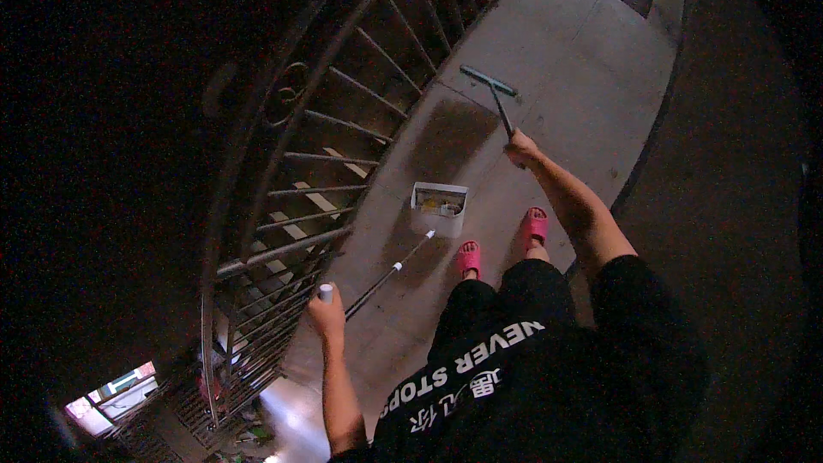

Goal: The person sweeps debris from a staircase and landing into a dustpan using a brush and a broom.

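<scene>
My left hand (329, 318) is closed around the white-capped top of a long dark pole (373, 292). The pole slants down to a white box-like dustpan (438, 225), where a white fitting meets its wall. Inside the dustpan lies some debris, too dim to name. Ahead and to the right, my right hand (523, 149) grips the handle of a T-shaped floor tool (488, 80), a broom or squeegee, with a narrow blue-green head. The head is beyond the dustpan, over the pale floor. Whether the dustpan touches the floor, I cannot tell.
A metal railing (350, 122) curves along the left side of the tiled walkway (578, 71). My feet in pink clogs (470, 257) stand just behind the dustpan. A dark edge (652, 135) bounds the right side. Bright light shines at the far end.
</scene>
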The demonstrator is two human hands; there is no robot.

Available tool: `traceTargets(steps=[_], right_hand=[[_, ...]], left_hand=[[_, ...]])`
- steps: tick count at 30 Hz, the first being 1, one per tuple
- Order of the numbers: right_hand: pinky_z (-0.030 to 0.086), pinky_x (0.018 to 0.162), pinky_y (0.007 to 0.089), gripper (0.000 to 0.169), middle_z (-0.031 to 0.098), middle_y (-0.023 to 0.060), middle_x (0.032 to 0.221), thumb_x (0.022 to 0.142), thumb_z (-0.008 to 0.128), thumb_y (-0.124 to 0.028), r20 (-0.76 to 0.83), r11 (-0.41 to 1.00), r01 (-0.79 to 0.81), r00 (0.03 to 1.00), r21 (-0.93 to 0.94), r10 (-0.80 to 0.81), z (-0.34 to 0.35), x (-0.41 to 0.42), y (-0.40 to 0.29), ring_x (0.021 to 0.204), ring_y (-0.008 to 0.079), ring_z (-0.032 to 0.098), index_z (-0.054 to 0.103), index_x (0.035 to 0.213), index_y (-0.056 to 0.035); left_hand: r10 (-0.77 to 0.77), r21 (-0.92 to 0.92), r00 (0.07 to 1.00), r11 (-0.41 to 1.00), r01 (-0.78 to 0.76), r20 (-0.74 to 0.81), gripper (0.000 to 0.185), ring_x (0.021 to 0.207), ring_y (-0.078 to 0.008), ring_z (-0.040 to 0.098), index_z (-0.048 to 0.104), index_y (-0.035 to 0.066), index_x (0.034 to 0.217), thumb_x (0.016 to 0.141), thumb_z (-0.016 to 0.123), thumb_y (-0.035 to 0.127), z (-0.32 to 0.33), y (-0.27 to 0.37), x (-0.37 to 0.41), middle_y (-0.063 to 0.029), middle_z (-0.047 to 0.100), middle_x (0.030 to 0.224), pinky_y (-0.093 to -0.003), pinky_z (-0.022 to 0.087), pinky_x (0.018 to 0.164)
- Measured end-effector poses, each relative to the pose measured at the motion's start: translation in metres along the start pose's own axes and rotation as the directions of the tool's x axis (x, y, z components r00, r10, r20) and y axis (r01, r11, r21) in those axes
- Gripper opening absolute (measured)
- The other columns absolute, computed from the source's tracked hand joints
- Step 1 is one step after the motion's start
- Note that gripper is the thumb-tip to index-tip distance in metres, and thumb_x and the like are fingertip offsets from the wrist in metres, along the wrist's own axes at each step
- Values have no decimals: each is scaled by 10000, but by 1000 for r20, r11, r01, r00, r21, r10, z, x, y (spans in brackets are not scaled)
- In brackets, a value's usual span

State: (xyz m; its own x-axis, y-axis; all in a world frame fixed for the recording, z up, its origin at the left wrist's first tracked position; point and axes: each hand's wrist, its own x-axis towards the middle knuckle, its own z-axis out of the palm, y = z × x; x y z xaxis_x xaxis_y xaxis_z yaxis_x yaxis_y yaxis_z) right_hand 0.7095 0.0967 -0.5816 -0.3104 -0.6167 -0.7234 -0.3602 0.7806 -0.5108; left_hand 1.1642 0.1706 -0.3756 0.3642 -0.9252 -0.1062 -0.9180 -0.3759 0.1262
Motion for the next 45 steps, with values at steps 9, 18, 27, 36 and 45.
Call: traceTargets(steps=[9,18,27,36,45], right_hand=[[430,561,407,461,539,178,751,711,467,-183,52,993,48,998,-107,-42,129,-48,98,671,338,533,323,1119,-26],[416,643,365,370,511,152,940,707,550,-317,62,949,-162,981,-271,186,233,-217,218,844,316,508,512,990,-82],[378,801,328,607,495,139,1065,626,614,-113,-51,986,54,998,156,-46,191,-294,162,946,275,493,368,1179,-88],[437,625,342,563,551,152,854,622,577,-121,-325,960,-125,923,250,204,59,-214,152,699,256,556,393,1154,-110],[420,737,349,543,556,121,970,625,601,-192,-555,996,-79,827,46,91,-90,-170,131,862,249,545,434,1137,-120]], left_hand=[[116,4,993,993,-116,32,457,550,-332,548,571,-31,617,671,581,423,2,30,-19,-182,555,588,-405,412,507],[91,-96,977,993,-74,192,458,609,-315,561,579,-46,712,686,571,411,-7,-47,14,-191,570,668,-397,425,544],[104,73,994,992,-102,-28,429,601,-331,549,583,-46,761,693,569,377,-51,-125,19,-189,575,688,-412,412,527],[225,35,974,974,-226,6,247,581,-338,542,576,-28,711,681,594,217,-74,-168,38,-192,558,628,-399,419,503],[79,291,988,956,-37,-135,246,486,-289,524,578,-19,665,695,600,224,-116,-192,3,-154,550,558,-383,408,452]])
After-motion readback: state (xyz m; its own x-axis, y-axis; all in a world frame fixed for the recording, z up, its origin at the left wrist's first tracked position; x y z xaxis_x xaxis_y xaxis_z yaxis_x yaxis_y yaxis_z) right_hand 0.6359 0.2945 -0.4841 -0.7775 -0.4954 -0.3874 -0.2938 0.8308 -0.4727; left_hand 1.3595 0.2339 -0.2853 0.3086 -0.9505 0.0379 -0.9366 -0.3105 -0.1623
